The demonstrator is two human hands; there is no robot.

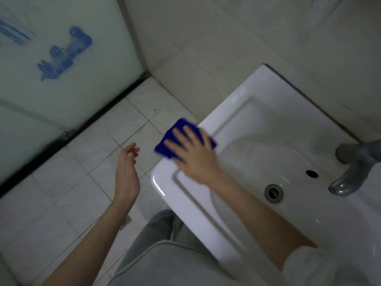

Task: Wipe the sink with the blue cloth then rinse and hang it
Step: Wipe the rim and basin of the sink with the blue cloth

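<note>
A white ceramic sink fills the right half of the view, with a round drain in its basin. The blue cloth lies flat on the sink's left rim, partly hanging over the edge. My right hand presses on the cloth with straight, spread fingers and covers most of it. To the left of the sink, my left hand hangs in the air over the floor, fingers relaxed, holding nothing.
A grey tap stands at the right edge above an overflow hole. A frosted glass door with a blue print is at the left. The floor is pale tile. My grey trousers are close to the sink's front.
</note>
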